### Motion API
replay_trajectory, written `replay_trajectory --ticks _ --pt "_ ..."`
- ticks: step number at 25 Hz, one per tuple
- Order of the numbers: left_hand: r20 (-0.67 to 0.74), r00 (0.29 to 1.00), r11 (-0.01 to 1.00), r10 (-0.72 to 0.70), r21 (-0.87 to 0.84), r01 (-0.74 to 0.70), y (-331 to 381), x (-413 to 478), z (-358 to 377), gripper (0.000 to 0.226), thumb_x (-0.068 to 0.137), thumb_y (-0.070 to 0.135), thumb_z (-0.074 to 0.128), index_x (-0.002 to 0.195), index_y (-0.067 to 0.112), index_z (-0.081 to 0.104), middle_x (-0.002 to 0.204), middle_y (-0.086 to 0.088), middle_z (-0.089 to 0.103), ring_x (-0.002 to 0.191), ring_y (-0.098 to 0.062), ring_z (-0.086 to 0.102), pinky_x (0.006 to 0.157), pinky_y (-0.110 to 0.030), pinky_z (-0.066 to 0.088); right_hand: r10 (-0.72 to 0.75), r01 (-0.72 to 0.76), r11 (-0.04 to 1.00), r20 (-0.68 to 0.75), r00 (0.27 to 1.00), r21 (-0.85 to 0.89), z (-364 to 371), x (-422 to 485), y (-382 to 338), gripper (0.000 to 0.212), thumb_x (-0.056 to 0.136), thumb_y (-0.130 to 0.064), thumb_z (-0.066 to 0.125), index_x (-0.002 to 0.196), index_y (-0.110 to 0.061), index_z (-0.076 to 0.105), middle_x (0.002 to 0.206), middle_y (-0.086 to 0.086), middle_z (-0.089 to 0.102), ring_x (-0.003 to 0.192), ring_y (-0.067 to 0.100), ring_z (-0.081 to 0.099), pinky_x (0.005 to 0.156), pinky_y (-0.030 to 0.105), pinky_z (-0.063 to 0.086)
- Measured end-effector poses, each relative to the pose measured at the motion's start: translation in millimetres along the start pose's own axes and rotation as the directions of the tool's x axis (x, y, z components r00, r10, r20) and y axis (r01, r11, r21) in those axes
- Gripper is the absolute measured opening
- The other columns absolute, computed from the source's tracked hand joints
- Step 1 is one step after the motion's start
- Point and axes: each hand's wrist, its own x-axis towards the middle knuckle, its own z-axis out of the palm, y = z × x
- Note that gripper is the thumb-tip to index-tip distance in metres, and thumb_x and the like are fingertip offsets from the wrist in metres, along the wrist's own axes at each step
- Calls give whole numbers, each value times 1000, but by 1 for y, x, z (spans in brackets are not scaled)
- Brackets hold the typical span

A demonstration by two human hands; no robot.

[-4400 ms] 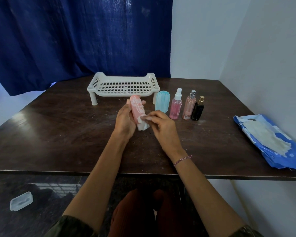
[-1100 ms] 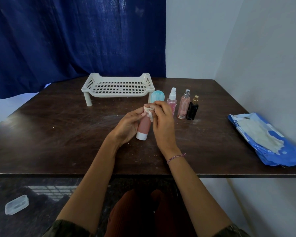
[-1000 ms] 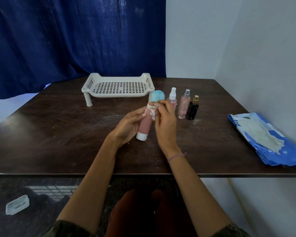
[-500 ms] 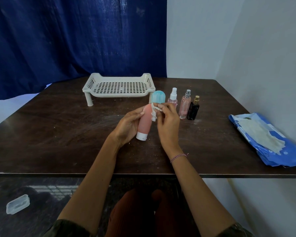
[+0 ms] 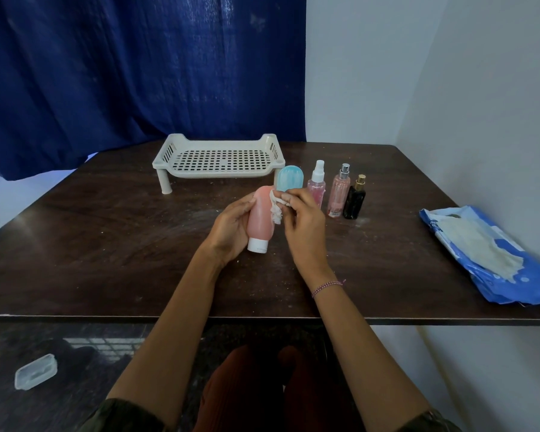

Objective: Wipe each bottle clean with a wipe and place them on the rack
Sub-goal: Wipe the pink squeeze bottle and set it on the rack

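Over the middle of the surface (image 5: 106, 244), the left grip (image 5: 231, 226) curls round the pink bottle (image 5: 259, 219), held cap down, its body lying across the fingers. The right grip (image 5: 303, 226) pinches the crumpled wipe (image 5: 276, 208), which has slid from the bottle's rounded top onto its upper right flank. This bottle's wiping looks close to done. Farther off, four more bottles (image 5: 317, 187) stand just right of the rack (image 5: 219, 175).

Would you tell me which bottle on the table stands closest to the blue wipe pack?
The black bottle with the gold cap, at the right end of the row; it alone is dark.
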Motion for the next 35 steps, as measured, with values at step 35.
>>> replay_trajectory --ticks 35 --pt "-166 975 961 -145 -259 99 9 -1 -5 44 100 28 29 131 4 50 114 -14 65 96 -21 63 82 -35 53 -106 92 989 127 986 113 4 -5 -3 26 83 7 60 107 -2 67 100 8 57 97 12 56 91 18 47"
